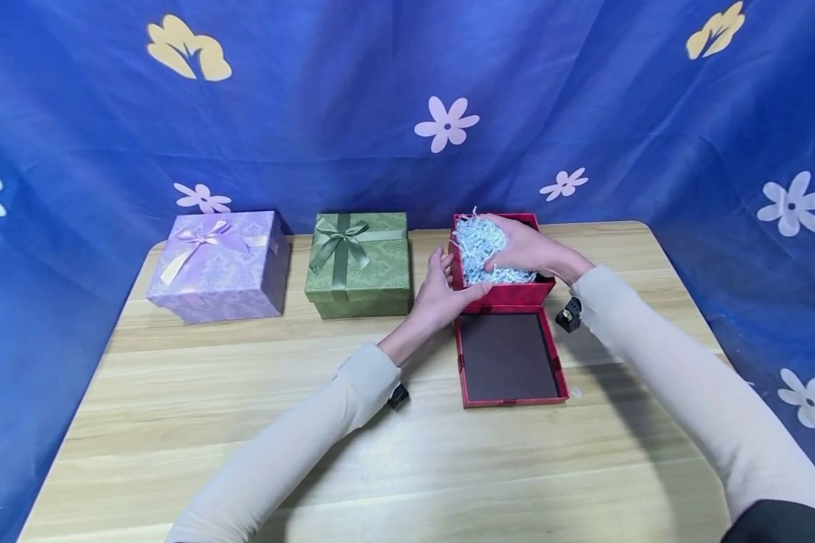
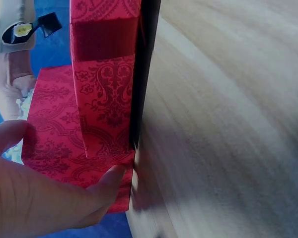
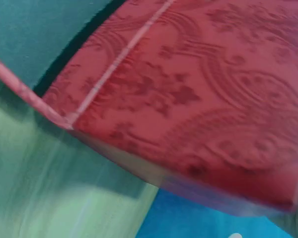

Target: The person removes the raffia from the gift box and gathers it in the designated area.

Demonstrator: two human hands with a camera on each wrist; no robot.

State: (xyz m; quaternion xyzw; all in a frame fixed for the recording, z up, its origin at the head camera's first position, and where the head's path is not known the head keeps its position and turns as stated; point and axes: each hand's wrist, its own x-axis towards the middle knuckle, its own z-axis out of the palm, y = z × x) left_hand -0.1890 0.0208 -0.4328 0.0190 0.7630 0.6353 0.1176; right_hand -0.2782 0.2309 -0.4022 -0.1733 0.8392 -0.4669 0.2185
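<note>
An open red patterned box (image 1: 509, 292) stands at the table's far middle, filled with pale blue and white shredded paper (image 1: 477, 245). My right hand (image 1: 494, 243) lies in the box from the right, fingers and thumb curled round a clump of the shreds. My left hand (image 1: 456, 285) holds the box's front left corner, thumb (image 2: 111, 181) on the front wall. The red lid (image 1: 509, 358) lies upside down just in front of the box, dark inside up. The right wrist view shows only the box's red wall (image 3: 198, 99), no hand.
A green box with a bow (image 1: 358, 260) sits left of the red box, and a lilac box with a ribbon (image 1: 219, 264) further left. The wooden table (image 1: 244, 422) is ringed by a blue flowered cloth (image 1: 380, 90) behind and at both sides.
</note>
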